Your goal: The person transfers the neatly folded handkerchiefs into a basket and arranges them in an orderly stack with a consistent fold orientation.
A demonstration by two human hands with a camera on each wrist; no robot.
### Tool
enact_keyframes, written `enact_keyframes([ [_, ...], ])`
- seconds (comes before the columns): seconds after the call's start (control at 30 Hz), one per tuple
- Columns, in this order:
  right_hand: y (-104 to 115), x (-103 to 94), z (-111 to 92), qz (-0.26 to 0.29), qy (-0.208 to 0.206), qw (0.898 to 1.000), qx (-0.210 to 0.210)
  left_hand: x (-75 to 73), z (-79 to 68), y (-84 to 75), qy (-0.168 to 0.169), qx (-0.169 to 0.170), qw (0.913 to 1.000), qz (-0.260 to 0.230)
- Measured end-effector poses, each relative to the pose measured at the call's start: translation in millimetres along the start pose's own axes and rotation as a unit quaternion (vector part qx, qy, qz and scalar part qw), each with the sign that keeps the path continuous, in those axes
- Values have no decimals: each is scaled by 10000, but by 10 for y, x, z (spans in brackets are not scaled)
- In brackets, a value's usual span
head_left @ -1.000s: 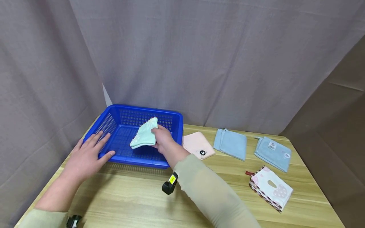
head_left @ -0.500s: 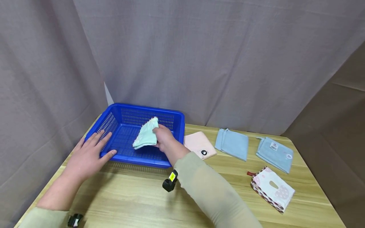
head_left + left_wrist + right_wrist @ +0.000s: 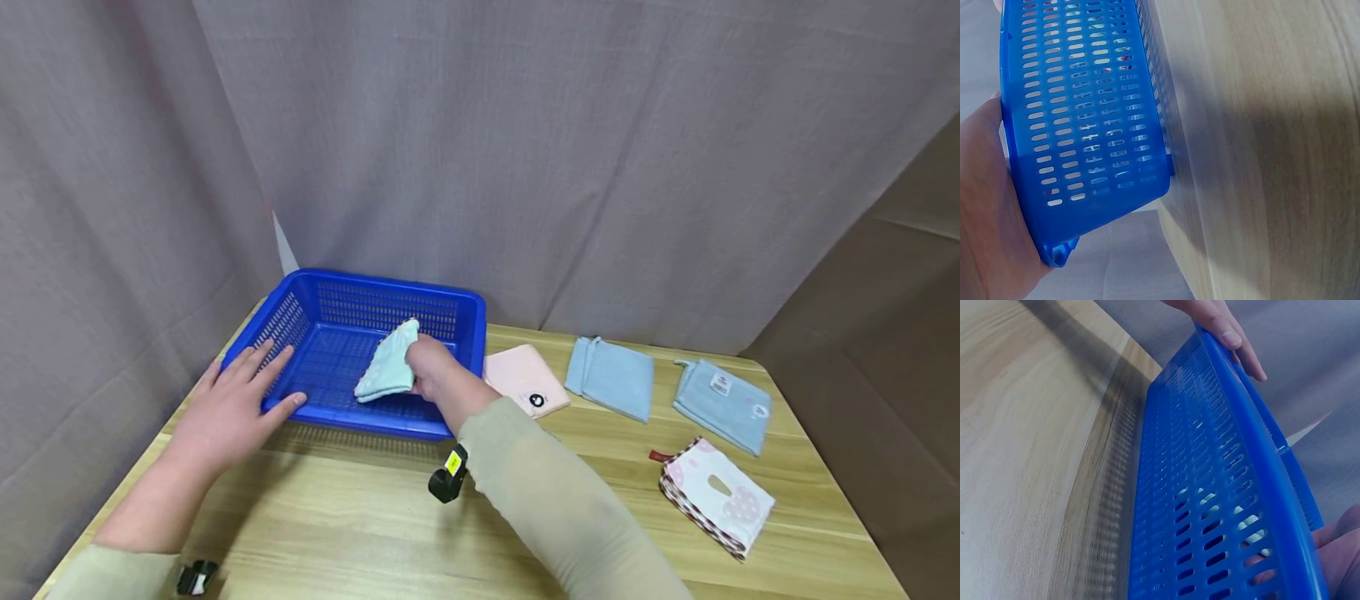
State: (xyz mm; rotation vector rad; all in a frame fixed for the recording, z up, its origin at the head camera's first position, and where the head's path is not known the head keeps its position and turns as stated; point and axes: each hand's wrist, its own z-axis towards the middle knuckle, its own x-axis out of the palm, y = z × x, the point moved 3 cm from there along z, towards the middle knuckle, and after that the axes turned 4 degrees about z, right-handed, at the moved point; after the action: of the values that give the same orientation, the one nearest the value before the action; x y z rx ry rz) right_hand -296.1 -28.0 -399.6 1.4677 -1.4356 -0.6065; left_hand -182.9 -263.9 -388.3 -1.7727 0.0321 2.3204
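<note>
A blue plastic basket (image 3: 322, 367) with slotted walls stands on the wooden table at the left. On its left front rim rests my left hand (image 3: 232, 404), fingers spread over the edge; the left wrist view shows the palm against the outside of the rim. My right hand (image 3: 435, 367) reaches over the basket's front right side and grips a folded mint-green small towel (image 3: 390, 362) by its right edge. The towel hangs tilted inside the basket. Through the slots in the right wrist view, bits of the towel (image 3: 1250, 528) show behind the basket wall; most of it is hidden there.
Right of the basket lies a folded pink towel (image 3: 525, 375), partly beside its wall. Two folded blue towels (image 3: 615, 379) (image 3: 720, 404) lie farther right. A white patterned towel (image 3: 716, 496) with a checked border lies nearer the front. Grey curtain (image 3: 480, 167) backs the table.
My right hand has lowered slightly into the basket with the mint-green towel, which sits a little lower and farther right. My left hand has stayed on the rim.
</note>
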Motion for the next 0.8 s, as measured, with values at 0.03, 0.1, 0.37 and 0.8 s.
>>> enact_keyframes([
  [0.03, -3, -8, 2, -16, -6, 10000, 13, 2, 0, -1, 1, -2, 10000, -6],
  [0.1, -9, -26, 5, -81, -23, 10000, 29, 7, -3, -6, 16, -3, 10000, -9],
  [0.37, 2, -81, 20, -297, -119, 9994, 143, 7, 3, -20, 22, 8, 10000, 35],
  [0.8, 26, -128, -12, -923, -457, 9946, -107, 16, 10, -29, 64, -20, 10000, 40],
])
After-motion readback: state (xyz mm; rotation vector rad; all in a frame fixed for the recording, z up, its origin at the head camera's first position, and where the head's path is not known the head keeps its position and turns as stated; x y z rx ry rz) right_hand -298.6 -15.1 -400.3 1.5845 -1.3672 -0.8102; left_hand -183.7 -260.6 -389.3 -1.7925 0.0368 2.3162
